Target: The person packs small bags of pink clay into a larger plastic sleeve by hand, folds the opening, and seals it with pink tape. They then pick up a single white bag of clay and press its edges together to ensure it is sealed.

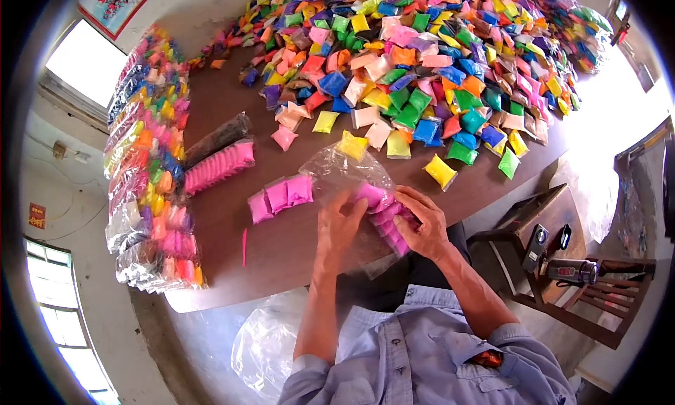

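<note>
A row of pink packets [385, 221] stands at the table's front edge between my two hands. My right hand [425, 226] is closed round the row's right side, fingers on top and thumb along the packets. On the left side, my left hand [339, 226] pinches a clear plastic bag [344, 169], with its thumb near the end packet. The bag spreads over the table beyond my hands, and its lower part hangs below the packets. Three more pink packets [280, 197] lie left of my left hand. Some of my left fingertips are hidden.
A big heap of coloured packets [415, 74] covers the far table [232, 264]. Bagged rows of packets [151, 166] line the left edge. Nearby are a long pink row [219, 167] and a thin pink strip [245, 247]. A wooden stool [541, 222] stands right.
</note>
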A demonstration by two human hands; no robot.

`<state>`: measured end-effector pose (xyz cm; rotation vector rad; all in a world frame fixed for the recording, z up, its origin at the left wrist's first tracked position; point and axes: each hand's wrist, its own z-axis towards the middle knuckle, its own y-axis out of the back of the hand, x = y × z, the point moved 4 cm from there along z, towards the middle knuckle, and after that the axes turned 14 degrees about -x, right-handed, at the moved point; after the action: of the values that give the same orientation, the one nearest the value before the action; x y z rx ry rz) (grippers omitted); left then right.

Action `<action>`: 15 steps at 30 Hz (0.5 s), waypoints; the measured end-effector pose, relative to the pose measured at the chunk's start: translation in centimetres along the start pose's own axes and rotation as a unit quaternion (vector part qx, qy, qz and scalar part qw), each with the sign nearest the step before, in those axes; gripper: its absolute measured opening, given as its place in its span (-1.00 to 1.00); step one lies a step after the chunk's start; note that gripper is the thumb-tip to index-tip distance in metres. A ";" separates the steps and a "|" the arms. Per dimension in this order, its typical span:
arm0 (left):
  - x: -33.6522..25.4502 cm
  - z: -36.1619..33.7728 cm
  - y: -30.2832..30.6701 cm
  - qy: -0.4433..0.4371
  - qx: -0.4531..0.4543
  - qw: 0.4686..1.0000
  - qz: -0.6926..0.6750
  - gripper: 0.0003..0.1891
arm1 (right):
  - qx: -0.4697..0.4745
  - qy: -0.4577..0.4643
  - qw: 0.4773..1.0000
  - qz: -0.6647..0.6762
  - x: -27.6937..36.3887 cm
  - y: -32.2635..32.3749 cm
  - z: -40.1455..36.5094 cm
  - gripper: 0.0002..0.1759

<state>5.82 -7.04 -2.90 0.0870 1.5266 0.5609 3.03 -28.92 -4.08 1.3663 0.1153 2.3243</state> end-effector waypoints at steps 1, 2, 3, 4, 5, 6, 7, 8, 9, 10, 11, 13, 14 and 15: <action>-0.3 0.0 0.1 -0.019 0.000 0.999 0.039 -0.68 | 0.001 -0.001 1.000 -0.001 0.0 0.0 0.0 -0.45; -0.2 0.0 0.0 -0.018 0.001 0.999 0.038 -0.68 | 0.000 0.000 1.000 -0.002 0.1 0.0 0.0 -0.44; 0.0 0.1 0.0 -0.022 -0.006 0.999 0.022 -0.69 | 0.000 0.000 1.000 -0.002 0.1 0.0 0.0 -0.42; 0.2 0.2 0.0 -0.026 -0.014 1.000 0.006 -0.70 | 0.000 0.000 1.000 -0.002 0.1 0.0 0.0 -0.42; 0.7 0.3 -0.3 -0.025 -0.014 1.000 0.006 -0.70 | 0.005 0.000 1.000 -0.006 0.0 0.0 0.0 -0.41; 1.0 0.4 -0.8 -0.030 -0.002 0.999 -0.033 -0.72 | 0.011 0.000 1.000 -0.009 0.0 0.0 -0.1 -0.39; 1.2 0.4 -1.2 -0.034 0.009 0.997 -0.073 -0.73 | 0.012 0.000 1.000 -0.010 0.0 -0.1 -0.1 -0.39; 1.5 0.3 -1.5 -0.033 0.008 0.997 -0.074 -0.73 | 0.012 -0.001 1.000 -0.010 -0.1 -0.1 -0.1 -0.38; 1.3 0.0 -1.7 -0.032 0.010 0.998 -0.059 -0.75 | 0.012 -0.001 1.000 -0.011 -0.1 -0.1 -0.1 -0.37; 1.1 -0.1 -1.9 -0.032 0.012 0.998 -0.045 -0.76 | 0.012 0.000 1.000 -0.012 -0.1 -0.1 0.0 -0.37; 0.9 -0.1 -1.9 -0.032 0.013 0.998 -0.046 -0.76 | 0.013 -0.002 1.000 -0.015 -0.1 -0.1 0.0 -0.36; 0.4 -0.4 -1.8 -0.091 0.000 0.995 0.035 -0.76 | 0.015 -0.005 1.000 -0.020 -0.1 0.0 -0.1 -0.35; 0.3 -0.4 -1.7 -0.090 0.000 0.995 0.035 -0.76 | 0.017 -0.009 1.000 -0.018 0.0 0.0 -0.1 -0.34; -0.1 -0.4 -1.6 -0.116 -0.009 0.992 0.042 -0.75 | 0.019 -0.012 1.000 -0.015 0.0 0.0 0.0 -0.33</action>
<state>5.96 -8.56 -3.50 0.1968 1.2962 0.6086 2.99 -28.89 -4.09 1.4021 0.1733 2.2904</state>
